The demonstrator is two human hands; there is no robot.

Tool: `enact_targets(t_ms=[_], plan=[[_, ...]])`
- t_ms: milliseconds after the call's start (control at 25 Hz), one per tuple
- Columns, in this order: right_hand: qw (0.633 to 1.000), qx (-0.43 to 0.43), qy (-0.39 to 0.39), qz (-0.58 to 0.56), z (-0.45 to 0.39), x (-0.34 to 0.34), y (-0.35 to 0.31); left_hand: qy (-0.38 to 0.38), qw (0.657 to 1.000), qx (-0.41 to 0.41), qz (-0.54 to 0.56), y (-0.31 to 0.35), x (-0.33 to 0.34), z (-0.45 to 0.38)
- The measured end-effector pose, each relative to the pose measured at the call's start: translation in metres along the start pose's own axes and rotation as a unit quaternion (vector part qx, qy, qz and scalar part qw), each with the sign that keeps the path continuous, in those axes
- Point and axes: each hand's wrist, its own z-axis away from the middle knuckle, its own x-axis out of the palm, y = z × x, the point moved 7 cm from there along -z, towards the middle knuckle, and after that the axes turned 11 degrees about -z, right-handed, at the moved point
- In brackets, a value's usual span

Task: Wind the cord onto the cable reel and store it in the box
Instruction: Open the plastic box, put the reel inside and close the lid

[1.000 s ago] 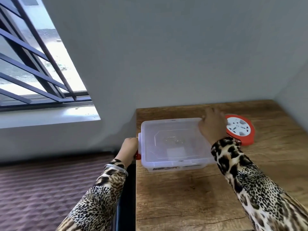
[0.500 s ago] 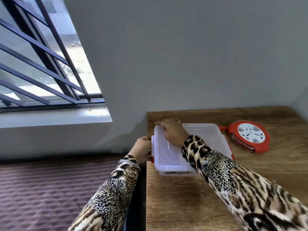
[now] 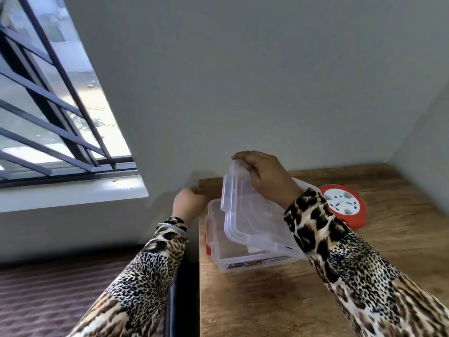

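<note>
**Lid half-lifted, box near table's left edge**

Right hand (image 3: pixel 266 177) pinches lid (image 3: pixel 252 215), tilted up. Left hand (image 3: pixel 188 203) beside box (image 3: pixel 218 254), grip unclear. Cable reel (image 3: pixel 342 205) sits right of box toward the far edge. Risk: box slides off unbraced.

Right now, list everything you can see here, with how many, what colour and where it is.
box: one, clear plastic with a red latch on its left end, at the left edge of the table, open.
lid: one, clear plastic, tilted up over the box, left edge raised.
cable reel: one, orange-red with a white socket face, flat on the table right of the box.
table: one, brown wood grain, against the grey wall.
window: one, dark bars, upper left.
carpet: dark patterned, lower left.
left hand: by the box's left end, leopard-print sleeve.
right hand: grips the lid's raised edge, leopard-print sleeve.
</note>
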Motion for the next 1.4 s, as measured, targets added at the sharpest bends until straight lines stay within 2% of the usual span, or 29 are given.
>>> enact_targets(t_ms=[120, 240, 320, 440, 600, 760, 880, 1040, 1160, 1280, 1400], plan=[[0.993, -0.020, 0.112, 0.043, 0.000, -0.065, -0.012, 0.050, 0.992, 0.117, 0.001, 0.072, -0.005, 0.005], [0.965, -0.037, 0.234, 0.114, 0.022, -0.149, -0.021, 0.069, 0.956, 0.285, -0.028, 0.154, 0.024, 0.031], [0.952, -0.036, 0.271, 0.140, 0.044, -0.200, -0.024, 0.069, 0.937, 0.343, -0.004, 0.196, 0.048, 0.052], [0.946, -0.006, 0.258, 0.194, 0.095, -0.261, -0.010, 0.061, 0.922, 0.381, 0.030, 0.244, 0.090, 0.078], [0.945, 0.104, 0.189, 0.246, 0.187, -0.302, 0.043, 0.005, 0.906, 0.422, 0.010, 0.293, 0.161, 0.106], [0.940, 0.183, 0.149, 0.246, 0.267, -0.301, 0.111, -0.015, 0.898, 0.439, -0.028, 0.328, 0.226, 0.127], [0.936, 0.241, 0.090, 0.240, 0.299, -0.285, 0.166, -0.055, 0.894, 0.441, -0.059, 0.339, 0.274, 0.142], [0.928, 0.291, -0.058, 0.224, 0.325, -0.255, 0.225, -0.090, 0.894, 0.426, -0.104, 0.337, 0.321, 0.151], [0.913, 0.324, -0.155, 0.193, 0.327, -0.245, 0.251, -0.091, 0.908, 0.388, -0.128, 0.330, 0.334, 0.143], [0.943, 0.297, -0.101, 0.112, 0.284, -0.255, 0.257, -0.083, 0.941, 0.307, -0.113, 0.314, 0.327, 0.128], [0.964, 0.261, -0.017, 0.044, 0.227, -0.252, 0.265, -0.020, 0.980, 0.166, -0.111, 0.282, 0.306, 0.103]])
